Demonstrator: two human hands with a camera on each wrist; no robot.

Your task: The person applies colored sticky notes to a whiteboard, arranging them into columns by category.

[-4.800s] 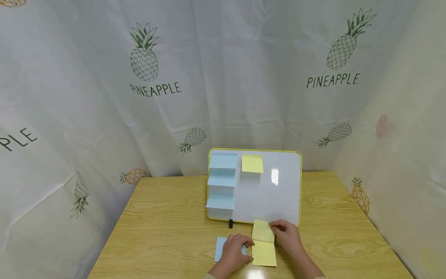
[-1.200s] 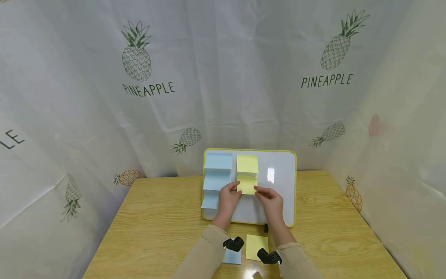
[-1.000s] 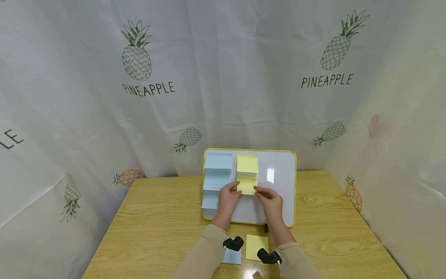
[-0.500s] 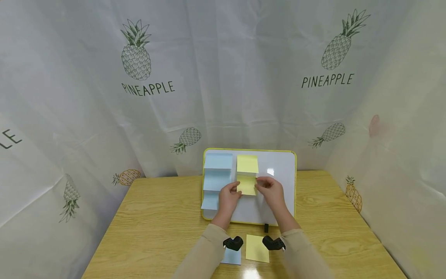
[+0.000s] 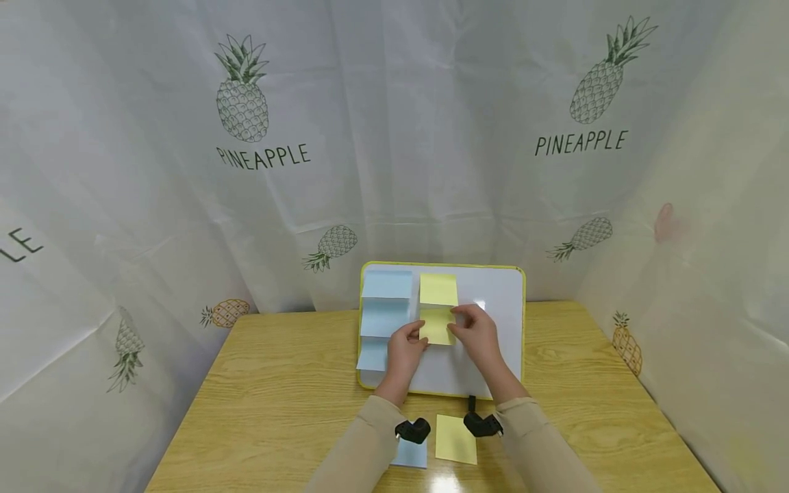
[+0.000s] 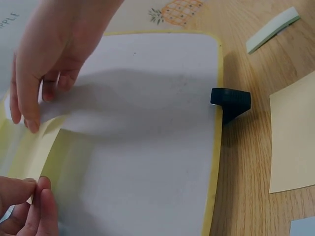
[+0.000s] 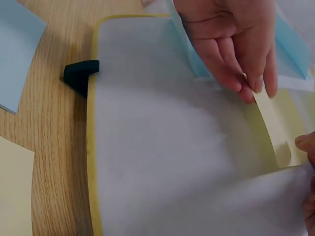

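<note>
A yellow sticky note [image 5: 436, 327] hangs on the white board [image 5: 502, 363] below another yellow note [image 5: 438, 289]. My left hand [image 5: 404, 352] pinches its lower left corner between thumb and fingertips, and the left wrist view shows the note's free edge bowed off the board. At the note's upper right side is my right hand [image 5: 481, 339], thumb and index finger spread apart along the edge. The right wrist view shows the right thumb [image 7: 306, 142] at the note's edge. Several blue notes [image 5: 386, 284] run down the board's left side, the lowest partly covered by my left hand.
Blue notes [image 5: 411, 454] and a yellow note [image 5: 456, 439] lie on the wooden table [image 5: 277, 411] before the board. A black clip [image 6: 231, 101] sticks out from the board's lower edge. A pale green strip [image 6: 273, 29] lies nearby. Behind hangs a pineapple-print curtain [image 5: 401, 137].
A yellow note has gone from the table onto the board, below the first yellow one. My right hand has since slid up its right edge from the lower corner; my left hand stays put.
</note>
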